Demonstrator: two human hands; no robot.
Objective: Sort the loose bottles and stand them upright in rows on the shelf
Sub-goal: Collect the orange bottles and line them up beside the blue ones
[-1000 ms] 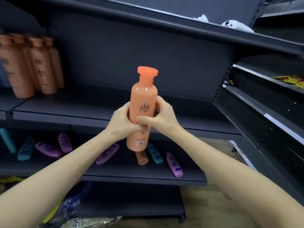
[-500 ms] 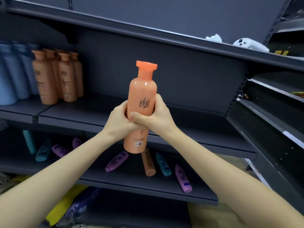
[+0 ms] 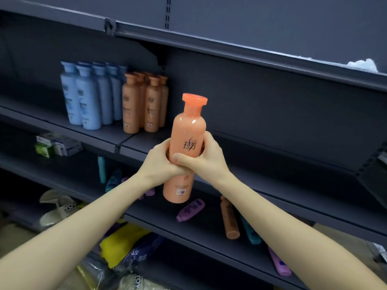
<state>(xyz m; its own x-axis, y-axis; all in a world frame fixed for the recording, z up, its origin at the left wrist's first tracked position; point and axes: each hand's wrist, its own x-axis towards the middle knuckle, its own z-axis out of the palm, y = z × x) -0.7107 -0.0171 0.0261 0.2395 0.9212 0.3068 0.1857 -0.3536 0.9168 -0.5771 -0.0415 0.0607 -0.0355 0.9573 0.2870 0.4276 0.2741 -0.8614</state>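
One orange bottle (image 3: pixel 188 130), upright in mid-air; our left hand (image 3: pixel 158 164) and right hand (image 3: pixel 211 158) grip its middle, fingers (image 3: pixel 207 141) curled round it. Lower shelf (image 3: pixel 209 233): four loose bottles (image 3: pixel 229 220) lying flat, perhaps four more half-hidden. Middle shelf (image 3: pixel 100 132): four brown bottles (image 3: pixel 130 105) and five blue bottles (image 3: pixel 88 101), standing.

Left hand (image 3: pixel 160 163) and right hand (image 3: pixel 209 158) hide the middle of the orange bottle (image 3: pixel 188 126); its lower label print is too small to read. Rear blue bottles (image 3: pixel 114 95) are mostly hidden.

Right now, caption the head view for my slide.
Left hand and right hand grip an upright orange bottle before the shelf.
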